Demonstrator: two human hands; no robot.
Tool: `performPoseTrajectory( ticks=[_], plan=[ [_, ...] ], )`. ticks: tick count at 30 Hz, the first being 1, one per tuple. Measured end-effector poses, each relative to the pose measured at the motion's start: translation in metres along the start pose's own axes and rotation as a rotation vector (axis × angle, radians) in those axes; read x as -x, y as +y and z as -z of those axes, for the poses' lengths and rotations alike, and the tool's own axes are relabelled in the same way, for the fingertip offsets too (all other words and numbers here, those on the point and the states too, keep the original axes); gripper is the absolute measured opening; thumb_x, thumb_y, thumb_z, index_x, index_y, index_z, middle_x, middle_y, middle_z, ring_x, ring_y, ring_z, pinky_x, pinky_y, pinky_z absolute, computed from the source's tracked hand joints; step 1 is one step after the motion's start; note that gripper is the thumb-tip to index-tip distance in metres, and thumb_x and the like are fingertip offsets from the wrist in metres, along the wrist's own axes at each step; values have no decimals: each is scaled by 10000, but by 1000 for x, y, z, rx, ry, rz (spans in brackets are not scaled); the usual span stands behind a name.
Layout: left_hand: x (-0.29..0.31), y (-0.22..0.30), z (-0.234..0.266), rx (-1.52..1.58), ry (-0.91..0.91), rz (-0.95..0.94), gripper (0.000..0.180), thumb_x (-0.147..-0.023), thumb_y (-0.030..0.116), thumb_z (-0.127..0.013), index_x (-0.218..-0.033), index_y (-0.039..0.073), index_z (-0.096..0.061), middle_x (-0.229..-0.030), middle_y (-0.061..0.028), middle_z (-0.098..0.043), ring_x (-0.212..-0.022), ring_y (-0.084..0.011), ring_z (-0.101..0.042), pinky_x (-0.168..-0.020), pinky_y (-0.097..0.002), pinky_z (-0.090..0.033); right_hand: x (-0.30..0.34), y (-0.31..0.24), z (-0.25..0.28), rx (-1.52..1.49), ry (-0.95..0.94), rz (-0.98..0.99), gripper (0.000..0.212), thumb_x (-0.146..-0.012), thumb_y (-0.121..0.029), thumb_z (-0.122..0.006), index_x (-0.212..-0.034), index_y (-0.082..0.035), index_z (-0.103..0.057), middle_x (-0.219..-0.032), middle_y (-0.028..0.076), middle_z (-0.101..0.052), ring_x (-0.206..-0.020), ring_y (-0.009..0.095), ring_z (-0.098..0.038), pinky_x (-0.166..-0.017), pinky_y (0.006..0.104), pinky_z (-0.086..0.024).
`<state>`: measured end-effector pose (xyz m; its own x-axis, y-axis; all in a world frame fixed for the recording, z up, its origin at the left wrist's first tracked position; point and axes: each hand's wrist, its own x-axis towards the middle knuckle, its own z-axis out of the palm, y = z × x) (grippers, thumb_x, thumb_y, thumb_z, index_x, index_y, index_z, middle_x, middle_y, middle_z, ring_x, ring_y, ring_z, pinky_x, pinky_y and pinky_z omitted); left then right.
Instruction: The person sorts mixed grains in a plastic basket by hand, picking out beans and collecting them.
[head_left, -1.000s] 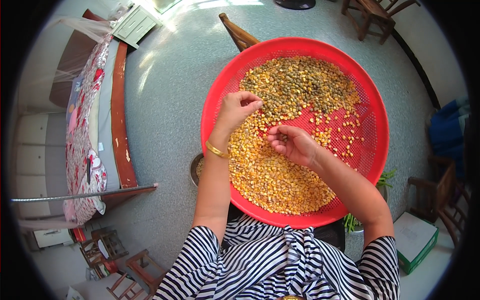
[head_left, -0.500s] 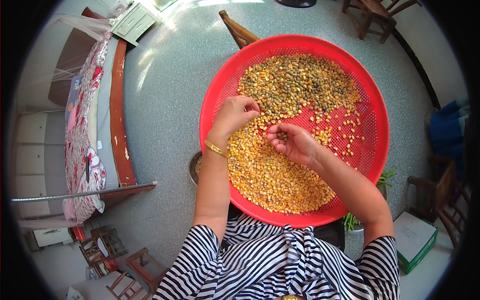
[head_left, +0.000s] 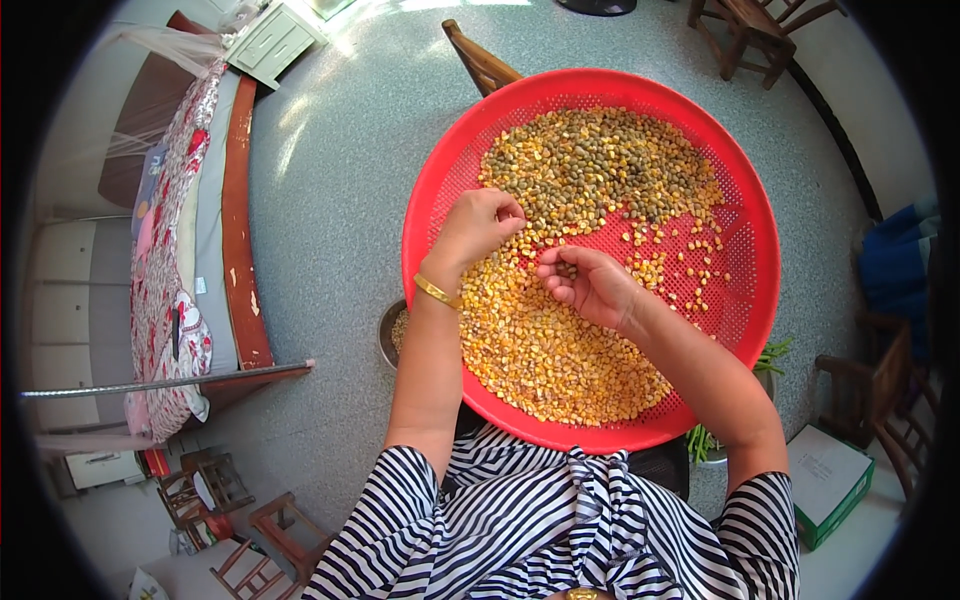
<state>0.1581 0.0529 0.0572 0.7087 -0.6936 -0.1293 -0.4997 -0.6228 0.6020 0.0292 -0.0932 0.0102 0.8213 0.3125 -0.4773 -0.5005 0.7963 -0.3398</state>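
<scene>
A round red perforated tray point(head_left: 766, 250) lies in front of me. At its far side is a mixed heap of yellow kernels and dark greenish-brown beans point(head_left: 610, 155). Nearer me spreads a layer of yellow corn kernels point(head_left: 560, 370). My left hand point(head_left: 474, 232), with a gold bangle point(head_left: 436, 291) at the wrist, pinches thumb and fingers together at the heap's near left edge; what is between the fingertips is hidden. My right hand point(head_left: 600, 290) is turned palm up over the corn, its fingers curled around a few dark beans point(head_left: 567, 270).
A metal bowl point(head_left: 389, 335) sits below the tray's left rim. Green stalks point(head_left: 703, 443) show under its right side. A wooden chair part point(head_left: 478, 58) juts out behind. To the left stands a bed point(head_left: 243, 220); a green-and-white box point(head_left: 832, 485) is at lower right.
Both hands keep almost the same place and pose. Slightly more of the dark beans shows in my right palm.
</scene>
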Motion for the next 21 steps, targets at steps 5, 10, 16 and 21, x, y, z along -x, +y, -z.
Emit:
performPoseTrajectory(
  ticks=[5, 10, 16, 21],
  plan=[
    [4, 16, 10, 611, -133, -23, 110, -732, 76, -677, -811, 13, -633, -734, 16, -589, -702, -55, -547, -620, -194, -444, 0, -1, 1, -33, -21, -9, 256, -909, -195, -359, -912, 0, -525, -824, 89, -579, -683, 140, -572, -616, 230, -511],
    [2, 19, 6, 717, -248, -16, 117, -737, 94, -672, -811, 12, -634, -753, 2, -605, -687, -55, -547, -612, -197, -442, 1, -2, 2, -73, -41, 3, 257, -911, -204, -354, -905, -7, -518, -819, 86, -573, -677, 138, -568, -607, 224, -507],
    [0, 2, -7, 20, -78, -89, 118, -691, 100, -652, -788, 34, -643, -704, -62, -622, -638, -133, -592, -583, -268, -468, 1, -1, -2, -18, 9, -23, 228, -907, -208, -380, -878, -27, -516, -810, 79, -574, -645, 110, -537, -551, 184, -484],
    [-3, 7, -10, -5, -116, -110, 129, -673, 109, -653, -778, 36, -636, -692, -88, -609, -628, -172, -596, -590, -290, -473, 1, -2, -1, -9, 20, -20, 231, -909, -177, -355, -876, -15, -515, -790, 77, -567, -638, 116, -538, -559, 209, -483]
  ],
)
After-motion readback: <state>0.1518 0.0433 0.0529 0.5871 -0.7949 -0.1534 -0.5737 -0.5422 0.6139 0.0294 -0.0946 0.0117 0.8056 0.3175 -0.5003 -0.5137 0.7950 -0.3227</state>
